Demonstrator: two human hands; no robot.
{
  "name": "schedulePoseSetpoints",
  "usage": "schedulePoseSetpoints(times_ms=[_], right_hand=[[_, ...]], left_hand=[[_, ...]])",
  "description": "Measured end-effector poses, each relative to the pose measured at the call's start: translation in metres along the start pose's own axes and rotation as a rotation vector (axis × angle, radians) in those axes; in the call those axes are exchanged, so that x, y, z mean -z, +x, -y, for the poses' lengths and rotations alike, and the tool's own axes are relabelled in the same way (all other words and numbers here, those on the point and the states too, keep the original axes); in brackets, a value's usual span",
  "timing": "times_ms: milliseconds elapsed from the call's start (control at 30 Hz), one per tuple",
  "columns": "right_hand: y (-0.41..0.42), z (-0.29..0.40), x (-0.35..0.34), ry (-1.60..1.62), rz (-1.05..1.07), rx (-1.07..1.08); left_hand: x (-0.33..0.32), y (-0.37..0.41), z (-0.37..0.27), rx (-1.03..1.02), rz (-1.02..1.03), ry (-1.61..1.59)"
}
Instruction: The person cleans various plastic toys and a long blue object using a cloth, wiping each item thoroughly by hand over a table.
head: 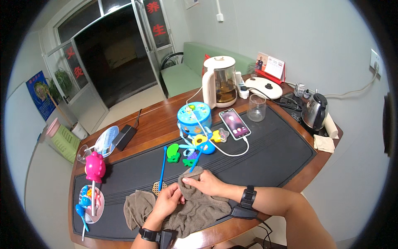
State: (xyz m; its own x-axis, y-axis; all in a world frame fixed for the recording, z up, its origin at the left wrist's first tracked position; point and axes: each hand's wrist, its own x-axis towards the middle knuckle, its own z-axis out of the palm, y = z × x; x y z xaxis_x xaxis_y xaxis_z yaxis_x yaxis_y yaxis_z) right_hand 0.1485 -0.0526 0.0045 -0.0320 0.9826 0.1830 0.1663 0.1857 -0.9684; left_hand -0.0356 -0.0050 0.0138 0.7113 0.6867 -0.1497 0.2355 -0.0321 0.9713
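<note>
My right hand (pixel 210 183) is closed around a fold of a grey-brown towel (pixel 199 214), which wraps the lower part of a blue plastic stick (pixel 199 157). The upper stick sticks out of the cloth, over the toys. My left hand (pixel 169 199) has its fingertips drawn together at the towel's left edge, in line with the stick; what they pinch is hidden. A second folded grey-brown cloth (pixel 138 207) lies left of that hand. Beyond the left hand, another blue stick (pixel 163 168) rests with its lower end on a tan honeycomb-patterned piece (pixel 158 187).
Green toy pieces (pixel 173 152), a yellow rattle (pixel 214 136) and a round blue box (pixel 194 119) lie ahead. A charging phone (pixel 234 124), glass cup (pixel 256 109) and glass kettle (pixel 220 84) stand beyond. At left are a pink toy (pixel 95 167) and a toy-filled plate (pixel 90 219).
</note>
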Motion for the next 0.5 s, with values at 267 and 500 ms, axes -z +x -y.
schedulePoseSetpoints(times_ms=[267,500], right_hand=[[-0.001,-0.006,-0.002,0.060,-0.027,0.009],[0.000,-0.009,-0.005,0.134,-0.056,0.027]], left_hand=[[-0.001,-0.002,-0.003,0.021,0.040,-0.035],[0.001,-0.002,0.001,0.048,0.074,-0.086]])
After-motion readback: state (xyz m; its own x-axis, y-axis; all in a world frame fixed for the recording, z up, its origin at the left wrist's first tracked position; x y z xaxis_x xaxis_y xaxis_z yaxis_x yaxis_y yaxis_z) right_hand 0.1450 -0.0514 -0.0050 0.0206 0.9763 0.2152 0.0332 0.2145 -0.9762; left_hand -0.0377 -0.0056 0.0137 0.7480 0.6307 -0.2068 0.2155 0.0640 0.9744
